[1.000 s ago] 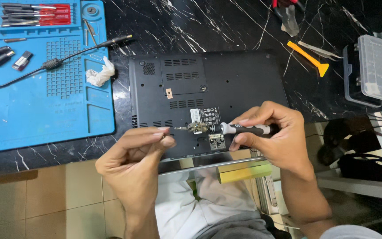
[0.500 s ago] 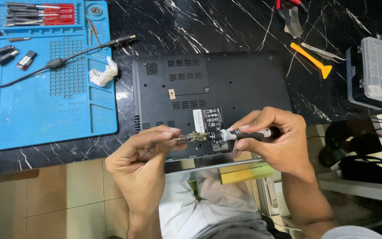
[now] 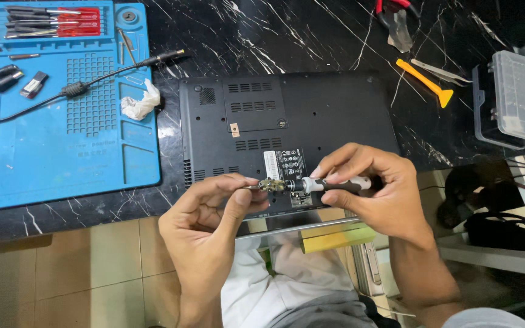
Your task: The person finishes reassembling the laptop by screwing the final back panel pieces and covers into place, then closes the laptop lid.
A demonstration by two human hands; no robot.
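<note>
1. Head view, looking down: both hands meeting over the near edge of an upturned black laptop (image 3: 287,130) on a dark marbled table (image 3: 311,36).
2. Right hand (image 3: 375,194) wrapped around the black-and-grey handle of a small screwdriver (image 3: 329,185), thumb and forefinger closed firmly on the grip.
3. Screwdriver lying level, long axis running left to right, tip pointing left toward the other hand.
4. Left hand (image 3: 205,228) just beside that tip, thumb and forefinger pinched shut on a small brass-coloured metal piece (image 3: 270,184) at the driver's end; exactly what the piece is, too small to tell.
5. Piece sitting between the two hands, in line with the driver's axis, left fingers touching it, right hand set back along the handle.
6. Off to the left: blue work mat (image 3: 62,152) with a crumpled white tissue (image 3: 140,103) and a black cable (image 3: 92,82). Off to the right: orange pry tool (image 3: 426,82) and a clear plastic box (image 3: 514,97).
</note>
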